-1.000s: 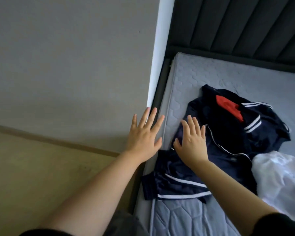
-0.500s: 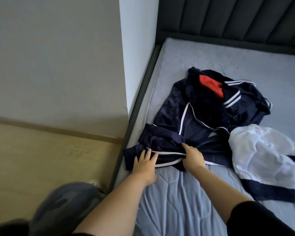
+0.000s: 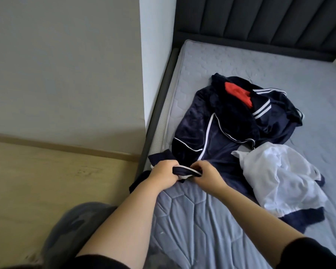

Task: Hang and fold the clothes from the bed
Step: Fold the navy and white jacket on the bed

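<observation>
At the left of the frame the wooden floor [image 3: 47, 171] meets the grey wall [image 3: 56, 65], and a grey trouser leg [image 3: 76, 230] shows in the lower left. The dark bed rail [image 3: 155, 117] runs up beside the wall corner.

Just right of it, at the mattress [image 3: 192, 220] edge, the left hand [image 3: 164, 172] has changed: 0.5 s ago it lay flat with fingers spread on the cloth, and now its fingers are curled into a fist round the striped hem [image 3: 184, 170] of the navy jacket [image 3: 194, 129]. The hem, earlier stretched flat along the mattress edge, is now bunched into a short roll between the 2 hands. The right hand [image 3: 208, 174], which before pressed down with straight fingers, now pinches the hem's other end between thumb and bent fingers. The 2 hands sit closer together than before.

The rest of the jacket lies where it was, crumpled in the middle of the frame, with a red patch [image 3: 239, 94] at its upper end. The white garment [image 3: 279, 171] lies to the right, overlapping the jacket's lower edge. The padded headboard [image 3: 260, 20] fills the upper right.
</observation>
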Available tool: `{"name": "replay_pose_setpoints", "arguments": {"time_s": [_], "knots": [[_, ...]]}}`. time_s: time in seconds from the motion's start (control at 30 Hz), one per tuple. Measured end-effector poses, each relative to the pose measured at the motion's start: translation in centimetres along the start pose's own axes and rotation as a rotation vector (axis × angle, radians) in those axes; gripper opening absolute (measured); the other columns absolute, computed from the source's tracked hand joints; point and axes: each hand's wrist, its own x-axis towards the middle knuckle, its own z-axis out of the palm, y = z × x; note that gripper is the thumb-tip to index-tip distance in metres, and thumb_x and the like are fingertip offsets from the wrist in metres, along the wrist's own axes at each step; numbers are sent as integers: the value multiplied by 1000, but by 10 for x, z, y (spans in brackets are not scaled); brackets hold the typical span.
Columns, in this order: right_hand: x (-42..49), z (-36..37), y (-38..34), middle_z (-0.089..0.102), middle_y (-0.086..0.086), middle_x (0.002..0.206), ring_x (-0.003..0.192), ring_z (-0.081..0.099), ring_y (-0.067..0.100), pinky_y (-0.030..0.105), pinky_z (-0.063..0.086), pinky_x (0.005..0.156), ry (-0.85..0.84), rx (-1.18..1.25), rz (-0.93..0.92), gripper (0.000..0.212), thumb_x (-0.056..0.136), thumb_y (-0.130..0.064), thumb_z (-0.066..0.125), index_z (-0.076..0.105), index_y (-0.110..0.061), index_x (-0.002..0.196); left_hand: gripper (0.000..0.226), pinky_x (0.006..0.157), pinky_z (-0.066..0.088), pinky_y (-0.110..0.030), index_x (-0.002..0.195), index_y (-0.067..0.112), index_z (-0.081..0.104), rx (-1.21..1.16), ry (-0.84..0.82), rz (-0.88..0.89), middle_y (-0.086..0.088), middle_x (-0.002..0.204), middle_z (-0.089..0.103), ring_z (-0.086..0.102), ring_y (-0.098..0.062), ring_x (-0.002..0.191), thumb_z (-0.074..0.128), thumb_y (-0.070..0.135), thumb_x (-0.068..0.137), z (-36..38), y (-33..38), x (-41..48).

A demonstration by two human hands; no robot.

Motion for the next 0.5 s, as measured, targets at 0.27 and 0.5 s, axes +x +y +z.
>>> {"name": "replay_pose_setpoints", "arguments": {"time_s": [0.27,0.5], "knots": [[-6,-29,36,65,16,105,93,57,33,36,44,79,189,-58,472,29,81,-2,46,59,-9,107,22,61,41,-28,70,26,56,-319,308,-159,4,70,61,58,-20,74,57,5,76,-13,12,-5],[14,-56,-101,71,0,66,66,66,7,20,53,61,234,791,69,27,89,2,43,66,-11,84,42,80,49,-24,106,27,62,-720,231,-151,3,95,70,64,-15,92,56,-2,75,-21,14,-7]]}}
